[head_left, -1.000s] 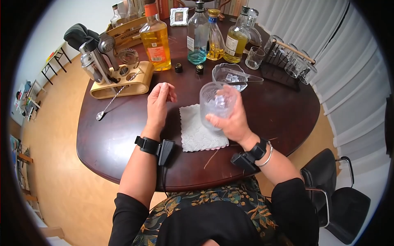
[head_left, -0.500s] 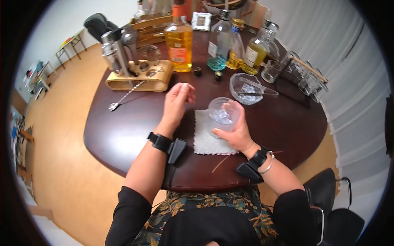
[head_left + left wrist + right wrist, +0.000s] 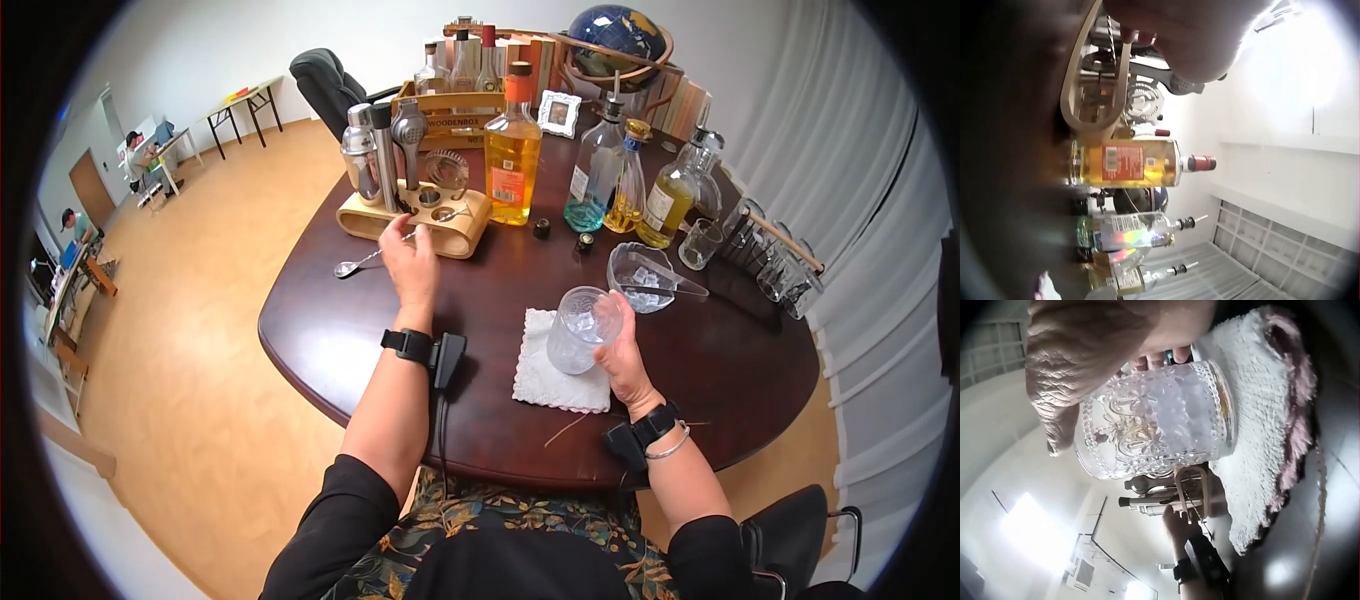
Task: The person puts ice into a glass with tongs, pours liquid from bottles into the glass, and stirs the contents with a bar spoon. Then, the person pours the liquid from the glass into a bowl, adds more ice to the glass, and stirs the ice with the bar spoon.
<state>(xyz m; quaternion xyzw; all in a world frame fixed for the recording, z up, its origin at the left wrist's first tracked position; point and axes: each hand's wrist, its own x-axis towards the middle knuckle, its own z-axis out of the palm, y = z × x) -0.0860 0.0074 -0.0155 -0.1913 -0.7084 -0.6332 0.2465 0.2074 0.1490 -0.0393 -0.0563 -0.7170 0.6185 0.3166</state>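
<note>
My right hand holds the side of a clear embossed glass, its thumb near the rim in the right wrist view. Ice lies inside the glass, which stands upright on a folded white cloth with a pink edge. My left hand reaches to a twisted-handle bar spoon, thumb and forefinger spread on either side of the handle. The spoon leans on a wooden bar-tool stand holding a shaker and a strainer. In the left wrist view, the palm hides most of the spoon.
An amber bottle stands right of the tool stand, with more bottles beyond. Two dark caps lie before them. Behind the glass is an ice bowl with tongs across it. A glass rack stands far right.
My left hand has moved left and forward from beside the cloth to the bar spoon. My right hand has lowered the glass onto the cloth. The head view has turned left and up.
</note>
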